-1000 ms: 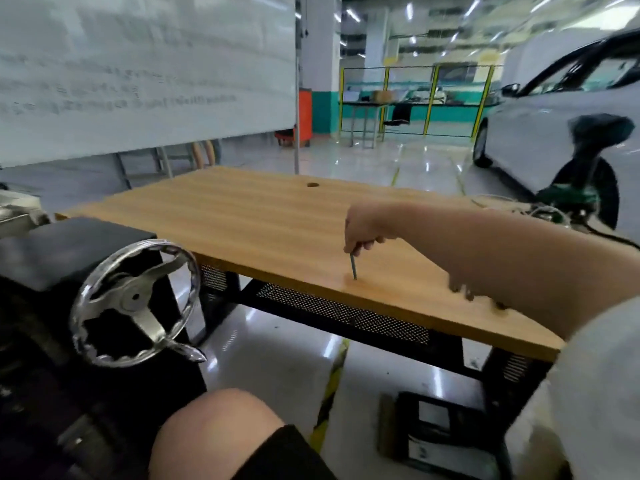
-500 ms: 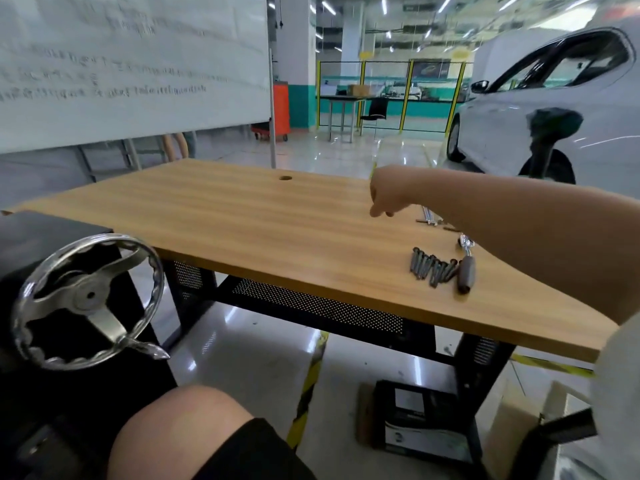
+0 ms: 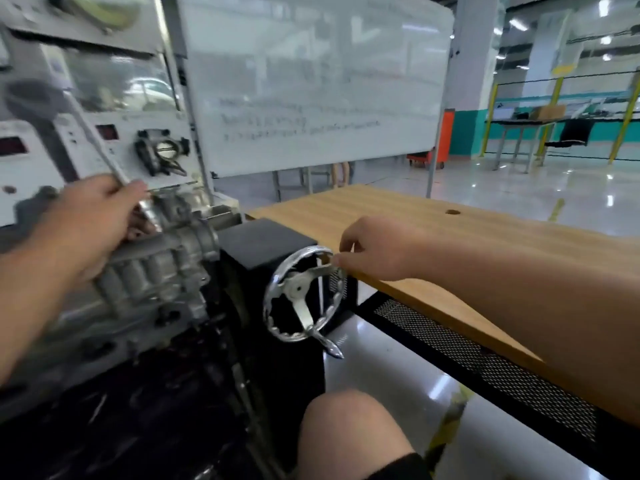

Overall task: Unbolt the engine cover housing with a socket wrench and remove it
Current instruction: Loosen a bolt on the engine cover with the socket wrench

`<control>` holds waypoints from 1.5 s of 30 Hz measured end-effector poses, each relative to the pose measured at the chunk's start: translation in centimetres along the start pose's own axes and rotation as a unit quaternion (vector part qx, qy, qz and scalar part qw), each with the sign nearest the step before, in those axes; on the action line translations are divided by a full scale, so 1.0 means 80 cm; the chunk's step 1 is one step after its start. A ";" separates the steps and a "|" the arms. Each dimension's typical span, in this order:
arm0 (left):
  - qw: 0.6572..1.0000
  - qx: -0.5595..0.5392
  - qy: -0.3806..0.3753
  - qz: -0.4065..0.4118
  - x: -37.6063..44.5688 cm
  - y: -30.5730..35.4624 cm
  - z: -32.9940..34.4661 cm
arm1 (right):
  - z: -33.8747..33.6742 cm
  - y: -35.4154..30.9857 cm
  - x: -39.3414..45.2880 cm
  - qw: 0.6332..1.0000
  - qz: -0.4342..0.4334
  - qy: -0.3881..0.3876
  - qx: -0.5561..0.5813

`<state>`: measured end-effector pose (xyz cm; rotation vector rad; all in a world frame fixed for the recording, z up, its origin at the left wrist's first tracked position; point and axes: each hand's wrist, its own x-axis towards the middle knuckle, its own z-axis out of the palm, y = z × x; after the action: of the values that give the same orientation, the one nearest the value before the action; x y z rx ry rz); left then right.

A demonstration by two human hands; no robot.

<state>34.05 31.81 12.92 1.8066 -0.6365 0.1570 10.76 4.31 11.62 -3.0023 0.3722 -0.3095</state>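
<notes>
Bright, even indoor light from ceiling fixtures [image 3: 604, 39] at upper right. Glossy floor [image 3: 485, 188] mirrors lamps as white streaks. Whiteboard [image 3: 311, 81] washed with pale glare, writing smeared and unreadable. Heavy motion blur on left side: left hand [image 3: 86, 220], engine housing [image 3: 156, 271], control panel [image 3: 52, 133] all soft. Wide-angle bend at edges. Shadows faint; black stand [image 3: 270, 244] underexposed.

My view: chrome handwheel [image 3: 304, 294] on black stand [image 3: 270, 244], just below right grip. Wooden worktop [image 3: 398, 216] behind and right of right grip, black mesh shelf [image 3: 485, 368] beneath it. Whiteboard [image 3: 311, 81] with blurred writing beyond, between both grips. White instrument panel [image 3: 104, 133] above left grip. Orange cabinet [image 3: 446, 133] and yellow-framed fencing [image 3: 561, 98] far off right. Glossy floor [image 3: 398, 368] below.
</notes>
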 end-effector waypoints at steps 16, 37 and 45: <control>0.966 0.257 0.004 0.020 -0.048 0.025 -0.216 | -0.057 -0.387 0.181 0.886 -0.281 0.043 0.367; 0.949 0.306 -0.079 0.003 0.005 -0.028 -0.223 | 0.020 -0.408 0.244 0.811 -0.324 0.094 0.477; 0.940 0.326 -0.103 0.006 0.009 -0.038 -0.229 | 0.048 -0.409 0.253 0.780 -0.337 0.095 0.519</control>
<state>40.02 48.97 16.77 2.4827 -0.8043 0.2051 38.32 31.07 15.72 -1.8685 -0.6872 -0.6122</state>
